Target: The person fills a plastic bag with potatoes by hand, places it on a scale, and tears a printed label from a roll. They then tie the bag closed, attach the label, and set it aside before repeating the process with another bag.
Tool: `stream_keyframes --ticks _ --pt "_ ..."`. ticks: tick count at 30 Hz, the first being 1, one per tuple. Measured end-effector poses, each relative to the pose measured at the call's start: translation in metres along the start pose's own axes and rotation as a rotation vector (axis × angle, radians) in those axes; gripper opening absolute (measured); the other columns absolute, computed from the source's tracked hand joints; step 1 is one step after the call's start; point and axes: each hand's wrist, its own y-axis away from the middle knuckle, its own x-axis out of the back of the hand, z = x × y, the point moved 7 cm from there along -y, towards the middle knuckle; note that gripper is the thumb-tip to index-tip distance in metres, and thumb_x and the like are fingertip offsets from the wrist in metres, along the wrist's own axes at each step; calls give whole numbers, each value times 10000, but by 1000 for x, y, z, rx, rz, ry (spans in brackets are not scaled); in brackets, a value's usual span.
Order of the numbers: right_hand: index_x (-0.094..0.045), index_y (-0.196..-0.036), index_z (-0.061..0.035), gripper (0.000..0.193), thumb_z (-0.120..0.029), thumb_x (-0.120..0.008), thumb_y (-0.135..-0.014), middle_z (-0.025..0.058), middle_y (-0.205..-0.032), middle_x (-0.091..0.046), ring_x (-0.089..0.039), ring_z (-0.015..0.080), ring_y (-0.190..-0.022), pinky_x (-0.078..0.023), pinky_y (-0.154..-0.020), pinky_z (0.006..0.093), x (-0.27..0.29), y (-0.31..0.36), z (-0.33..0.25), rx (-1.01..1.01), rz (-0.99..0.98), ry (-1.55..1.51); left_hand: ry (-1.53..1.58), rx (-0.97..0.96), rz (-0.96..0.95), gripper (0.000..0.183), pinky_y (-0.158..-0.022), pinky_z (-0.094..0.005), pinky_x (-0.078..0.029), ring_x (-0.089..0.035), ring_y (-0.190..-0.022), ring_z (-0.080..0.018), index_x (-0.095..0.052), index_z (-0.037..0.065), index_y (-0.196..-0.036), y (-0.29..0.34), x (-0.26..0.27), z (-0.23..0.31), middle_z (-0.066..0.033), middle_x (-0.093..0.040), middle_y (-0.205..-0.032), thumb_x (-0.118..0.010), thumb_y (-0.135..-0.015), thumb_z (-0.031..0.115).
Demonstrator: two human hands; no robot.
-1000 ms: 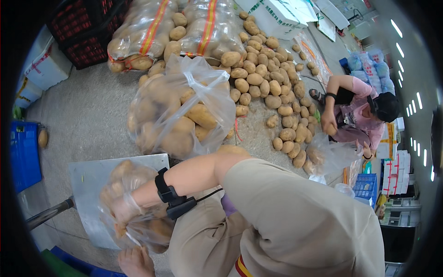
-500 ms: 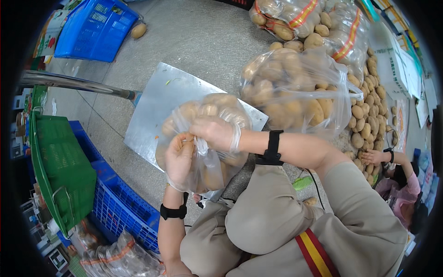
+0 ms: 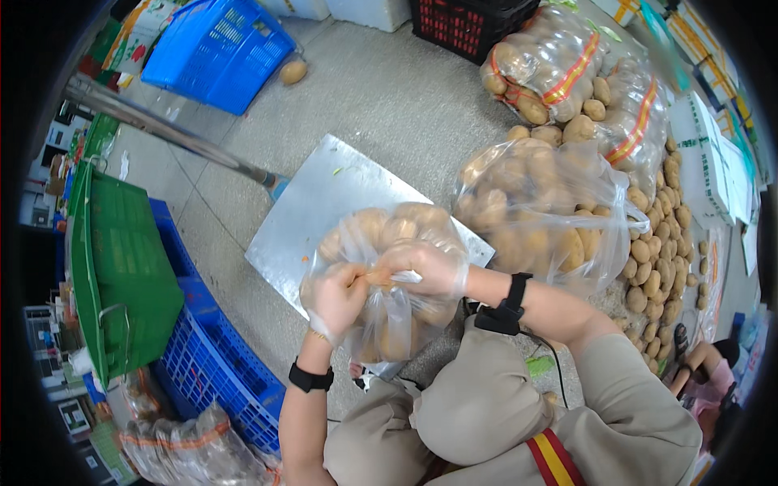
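Note:
A clear plastic bag of potatoes (image 3: 397,328) rests on a square metal platform (image 3: 312,190), with its mouth gathered at the top. My left hand (image 3: 336,301) pinches the twisted plastic from the left side. From the right, my right hand (image 3: 425,266) has its fingers closed on the same gathered plastic. The two sets of fingertips almost meet above the potatoes, and they hide part of the twist. Both hands wear thin, see-through gloves.
Beside the platform, another plastic bag of potatoes (image 3: 527,219) touches a loose potato pile (image 3: 660,259). Full sacks (image 3: 555,69) lie behind. Blue (image 3: 215,364) and green (image 3: 130,275) crates stand left, near a metal pole (image 3: 174,134). Another person (image 3: 713,377) is far right.
My view has shifted, moving the scene right and down. My fingers have changed their grip and now pull the twisted plastic sideways between them. The other person's hand has left the potato pile.

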Motion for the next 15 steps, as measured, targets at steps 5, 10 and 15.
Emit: stream_keyframes --ticks 5,10,15 --pt "-697 -791 -121 131 -80 -676 -668 60 -1104 -613 -542 269 -965 -418 -880 349 -5 25 2 -56 -8 133 -379 -200 166 105 -653 -404 -489 -603 -727 -300 -634 62 -823 7 -11 5 -138 -625 -799 -589 -747 117" --pt "-703 -807 -159 188 -78 -700 -637 123 -1238 -525 -447 330 -1155 -352 -976 398 9 12 -17 -11 91 217 -250 -281 264 119 -666 -396 -489 -599 -727 -309 -622 51 -851 10 2 22 -140 -620 -792 -576 -744 80" --pt "-701 -840 -183 236 -107 -728 -618 175 -1301 -466 -360 358 -1262 -300 -1031 408 5 14 0 -52 69 158 389 99 100 113 -676 -390 -487 -596 -719 -317 -625 37 -836 9 -9 -8 -151 -614 -772 -563 -743 56"
